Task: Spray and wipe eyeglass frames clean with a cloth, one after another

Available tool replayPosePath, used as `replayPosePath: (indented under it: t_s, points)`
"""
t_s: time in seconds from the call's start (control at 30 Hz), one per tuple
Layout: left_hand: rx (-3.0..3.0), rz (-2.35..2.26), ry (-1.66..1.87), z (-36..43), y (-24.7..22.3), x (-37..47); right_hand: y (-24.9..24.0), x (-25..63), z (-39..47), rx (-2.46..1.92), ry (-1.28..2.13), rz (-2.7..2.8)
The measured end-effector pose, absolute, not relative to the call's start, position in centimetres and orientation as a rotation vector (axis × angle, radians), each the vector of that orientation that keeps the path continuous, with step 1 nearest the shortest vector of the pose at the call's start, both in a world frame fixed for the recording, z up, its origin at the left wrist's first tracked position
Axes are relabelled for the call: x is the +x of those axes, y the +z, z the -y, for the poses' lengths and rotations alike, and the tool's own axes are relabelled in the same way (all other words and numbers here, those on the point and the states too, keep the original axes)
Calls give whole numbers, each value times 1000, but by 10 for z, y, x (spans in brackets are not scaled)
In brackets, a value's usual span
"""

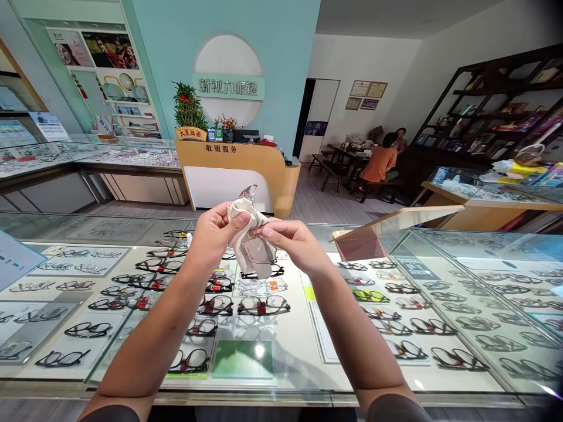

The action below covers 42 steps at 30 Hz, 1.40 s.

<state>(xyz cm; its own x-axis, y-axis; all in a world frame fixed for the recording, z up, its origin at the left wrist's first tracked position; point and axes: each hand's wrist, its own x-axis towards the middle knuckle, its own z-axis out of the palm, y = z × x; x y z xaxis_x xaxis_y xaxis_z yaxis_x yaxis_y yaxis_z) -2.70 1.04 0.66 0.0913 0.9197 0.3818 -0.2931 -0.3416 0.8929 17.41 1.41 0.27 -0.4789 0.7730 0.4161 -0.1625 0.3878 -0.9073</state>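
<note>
Above the glass display case, both hands hold a pair of glasses and a pale cloth. My left hand (215,230) pinches the cream cloth (241,234), which is folded around part of the glasses and hangs down below the fingers. My right hand (295,240) has its thumb and fingers closed on the thin frame of the glasses (257,251), right of the cloth. One lens shows in front of the hanging cloth. Another part of the glasses sticks out above the cloth. The rest is covered by cloth and fingers.
Under the glass top (290,375) lie rows of glasses. A wooden-edged tray or mirror (365,240) stands tilted at the right. Beyond are a counter (281,176) and seated people (382,164) at a table.
</note>
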Motion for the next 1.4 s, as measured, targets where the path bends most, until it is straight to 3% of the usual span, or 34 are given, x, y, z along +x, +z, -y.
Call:
replayPosePath:
  t_s: [0.27,0.57,0.83,1.07,1.2,1.4]
  points:
    - [1249,-637,1393,-5,21,-34,-6,173,-14,-529,1252,1618]
    - [1315,-518,1213,-6,10,-31,-14,160,-12,-751,769,1833]
    - [1366,-575,1296,-6,9,-26,-19,158,-20,-849,803,1749]
    - [1355,-717,1437,-12,9,-33,-7,162,-7,-822,359,1644]
    - [1350,-693,1453,-14,6,-32,-6,159,0,-788,527,1732]
    - [1313,-648,1441,-12,8,-32,-8,156,-7,-678,1071,1589]
